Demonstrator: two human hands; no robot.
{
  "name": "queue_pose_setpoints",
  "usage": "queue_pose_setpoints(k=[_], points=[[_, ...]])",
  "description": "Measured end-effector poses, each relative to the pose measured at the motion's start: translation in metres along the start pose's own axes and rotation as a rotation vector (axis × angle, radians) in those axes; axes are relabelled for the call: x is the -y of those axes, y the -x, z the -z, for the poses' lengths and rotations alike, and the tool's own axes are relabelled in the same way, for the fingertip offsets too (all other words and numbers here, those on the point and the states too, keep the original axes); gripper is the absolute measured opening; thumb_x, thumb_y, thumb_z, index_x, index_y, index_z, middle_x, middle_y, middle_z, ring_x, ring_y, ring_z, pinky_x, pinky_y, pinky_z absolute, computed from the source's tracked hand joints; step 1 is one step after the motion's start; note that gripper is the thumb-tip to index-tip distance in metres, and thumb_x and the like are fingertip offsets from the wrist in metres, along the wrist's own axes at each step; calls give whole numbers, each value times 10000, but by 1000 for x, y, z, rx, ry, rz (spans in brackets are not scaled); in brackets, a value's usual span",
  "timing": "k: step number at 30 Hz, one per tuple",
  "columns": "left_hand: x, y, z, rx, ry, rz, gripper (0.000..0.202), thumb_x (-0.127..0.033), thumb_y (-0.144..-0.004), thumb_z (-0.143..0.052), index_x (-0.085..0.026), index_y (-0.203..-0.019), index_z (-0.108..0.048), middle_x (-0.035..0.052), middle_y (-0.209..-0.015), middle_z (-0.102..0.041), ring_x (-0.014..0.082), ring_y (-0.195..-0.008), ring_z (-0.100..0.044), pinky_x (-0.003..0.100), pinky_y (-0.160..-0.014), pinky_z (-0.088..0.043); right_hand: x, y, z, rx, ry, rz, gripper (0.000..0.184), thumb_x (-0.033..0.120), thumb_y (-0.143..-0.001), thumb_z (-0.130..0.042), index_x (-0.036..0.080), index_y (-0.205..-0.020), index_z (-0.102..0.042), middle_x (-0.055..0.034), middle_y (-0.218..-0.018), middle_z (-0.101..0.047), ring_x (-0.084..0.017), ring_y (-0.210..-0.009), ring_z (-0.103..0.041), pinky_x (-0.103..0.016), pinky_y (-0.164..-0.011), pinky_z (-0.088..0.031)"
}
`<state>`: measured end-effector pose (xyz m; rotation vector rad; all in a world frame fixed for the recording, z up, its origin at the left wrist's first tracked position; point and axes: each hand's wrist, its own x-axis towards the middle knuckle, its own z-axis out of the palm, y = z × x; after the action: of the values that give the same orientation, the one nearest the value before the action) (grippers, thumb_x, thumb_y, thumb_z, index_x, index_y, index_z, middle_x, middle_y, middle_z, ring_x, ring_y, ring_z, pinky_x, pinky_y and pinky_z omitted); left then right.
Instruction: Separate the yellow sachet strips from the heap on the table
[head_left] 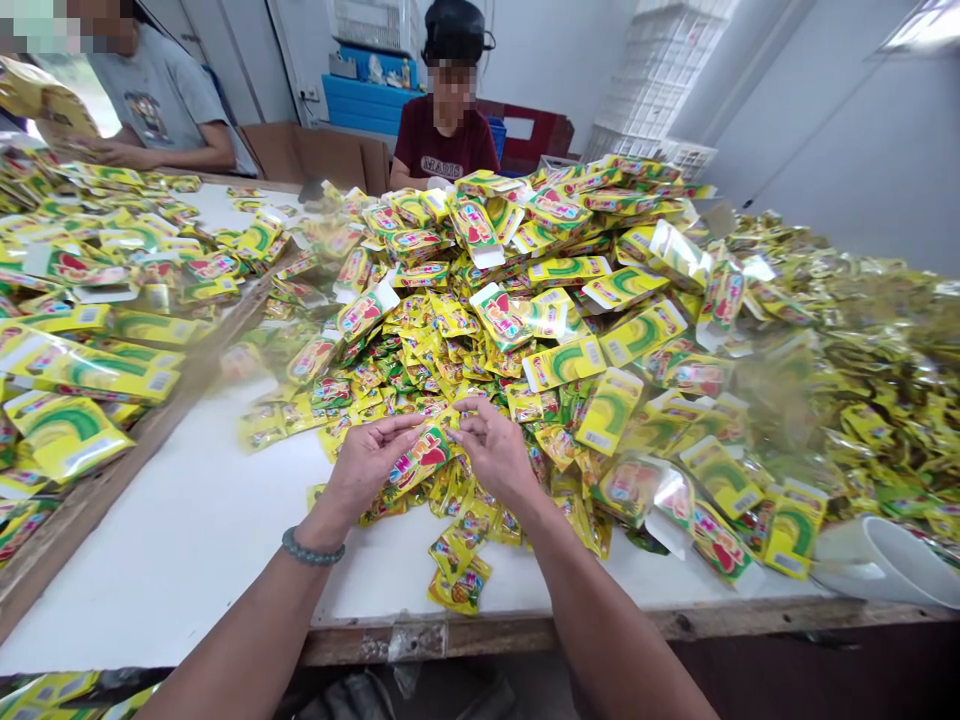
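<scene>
Between my two hands is a small yellow and green candy box [421,460] with red print, held tilted above the heap. My left hand [369,462] grips its left side, thumb on top. At the box's upper right end, the fingers of my right hand [491,445] pinch it near the opening. Whether a sachet is between those fingers is too small to tell. Small yellow candy sachets [442,335] lie under and beyond my hands, and a few sachets [459,585] rest close to the front edge.
Candy boxes [562,362] are piled behind and right. A wooden divider [150,440] crosses the white table [187,560] at left, with more boxes [67,435] past it. A white tub [889,562] lies at right. One person [446,130] sits opposite; another person [169,100] works at left.
</scene>
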<state>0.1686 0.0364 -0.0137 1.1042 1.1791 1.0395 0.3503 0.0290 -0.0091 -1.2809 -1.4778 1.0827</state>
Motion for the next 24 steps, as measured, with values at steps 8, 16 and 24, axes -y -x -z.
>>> queue_pose_setpoints(k=[8,16,24], points=[[1,-1,-3,23,26,-38,519,-486,-646,-819,-150,-1038,-759,108,-993,-777,246,-877,-714,343,-803,-568,1,0,-1,-93,-142,21,407,336,-781,-683,199,-1115,-494,8,-793,-656,-127,-667,-582,-232,-626,-435],[4,4,-5,61,-49,-42,579,-500,-655,-806,-122,-1088,-731,113,-1009,-769,229,-871,-701,325,-800,-548,13,8,-4,137,140,20,330,305,-901,-522,203,-1215,-526,117,-491,-312,-98,-461,-304,-210,-492,-236],[4,-1,-7,66,38,20,576,-505,-631,-828,-171,-1089,-728,77,-923,-777,209,-786,-707,304,-717,-577,-3,1,-12,-36,18,22,373,311,-809,-640,219,-1145,-507,86,-630,-467,-96,-547,-415,-203,-538,-352]])
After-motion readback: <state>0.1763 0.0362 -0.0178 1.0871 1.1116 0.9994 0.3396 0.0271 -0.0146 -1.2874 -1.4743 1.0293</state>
